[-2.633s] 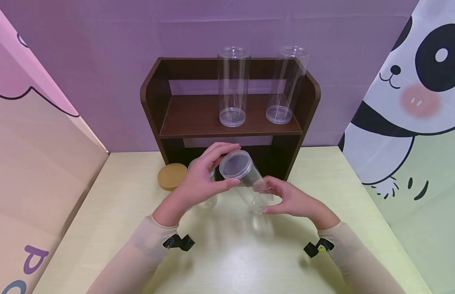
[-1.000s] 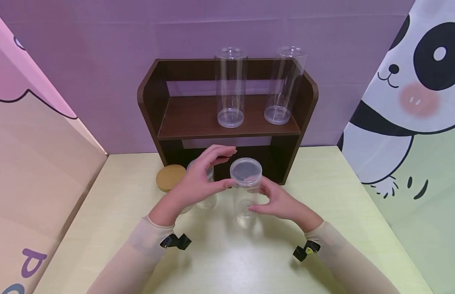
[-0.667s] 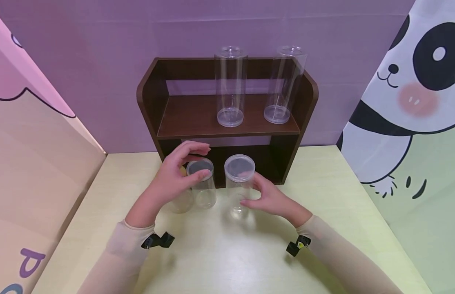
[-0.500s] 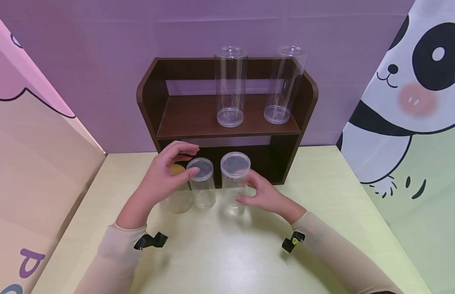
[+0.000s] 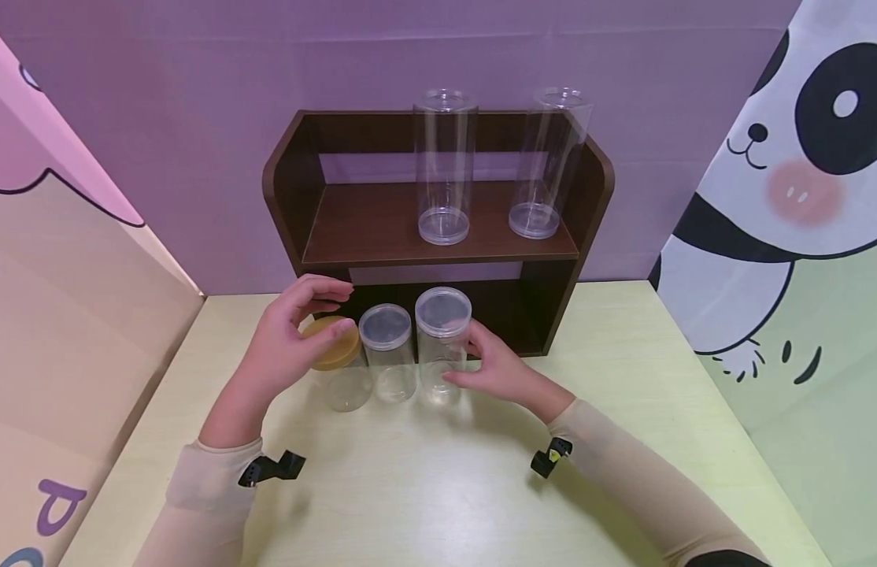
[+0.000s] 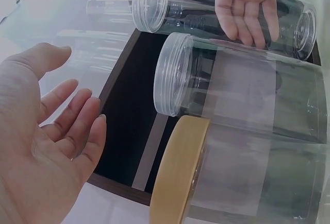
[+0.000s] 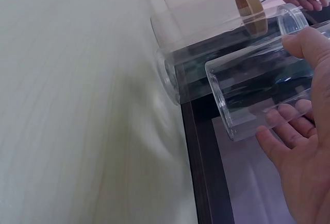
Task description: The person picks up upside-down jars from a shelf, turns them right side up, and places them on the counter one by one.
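My right hand [image 5: 497, 364] grips a clear plastic jar [image 5: 440, 346] with a clear lid, thumb in front and fingers behind. The jar stands upright just right of a second clear-lidded jar [image 5: 394, 368]. In the right wrist view, the held jar [image 7: 258, 82] overlaps its neighbour. Left of these is a jar with a tan lid [image 5: 335, 353]. My left hand [image 5: 283, 335] hovers by that lid with relaxed fingers, partly covering it. From the left wrist view, the left hand [image 6: 56, 147] holds nothing and a gap separates it from the tan lid [image 6: 178, 170].
Behind the jars stands a dark brown two-tier shelf [image 5: 382, 228]. Its upper board carries two tall clear cylinders, one near the middle [image 5: 444, 173] and one at the right [image 5: 545, 177]. A pale wooden table [image 5: 424, 496] lies in front, between printed side panels.
The right hand has turned its tilted jar upright and carried it left, beside the other jars. The left hand has come away from that jar and moved left to the tan-lidded one.
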Demonstrator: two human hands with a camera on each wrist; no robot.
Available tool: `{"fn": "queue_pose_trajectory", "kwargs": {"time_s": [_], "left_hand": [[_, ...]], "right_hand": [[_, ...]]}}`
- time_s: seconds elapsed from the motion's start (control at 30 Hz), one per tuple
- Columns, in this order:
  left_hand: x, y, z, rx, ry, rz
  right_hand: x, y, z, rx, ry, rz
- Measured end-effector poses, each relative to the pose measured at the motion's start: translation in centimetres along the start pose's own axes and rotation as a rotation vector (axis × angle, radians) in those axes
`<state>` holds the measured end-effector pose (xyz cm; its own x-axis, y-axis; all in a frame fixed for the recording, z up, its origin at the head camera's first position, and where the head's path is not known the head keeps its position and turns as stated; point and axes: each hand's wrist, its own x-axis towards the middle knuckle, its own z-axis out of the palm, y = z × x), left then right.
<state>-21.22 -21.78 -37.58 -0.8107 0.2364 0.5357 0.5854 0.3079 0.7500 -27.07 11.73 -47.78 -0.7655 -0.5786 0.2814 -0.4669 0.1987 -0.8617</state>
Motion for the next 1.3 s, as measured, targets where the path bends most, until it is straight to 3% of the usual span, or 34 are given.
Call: {"fn": "queue_pose_trajectory", "kwargs": {"time_s": [0.7,0.97,1.3], "left_hand": [[-0.4,-0.1,-0.2,-0.036,0.008,-0.026],[-0.5,-0.3,-0.2,-0.054,0.010,-0.032],[-0.4,-0.3,-0.1,-0.054,0.010,-0.039]], "right_hand": [[-0.2,3.3,1.7,0.028,-0.005,0.066],[-0.1,3.5,2.2,0.082,-0.007,0.072],[-0.1,3.8,2.2,0.066,-0.006,0.076]]}}
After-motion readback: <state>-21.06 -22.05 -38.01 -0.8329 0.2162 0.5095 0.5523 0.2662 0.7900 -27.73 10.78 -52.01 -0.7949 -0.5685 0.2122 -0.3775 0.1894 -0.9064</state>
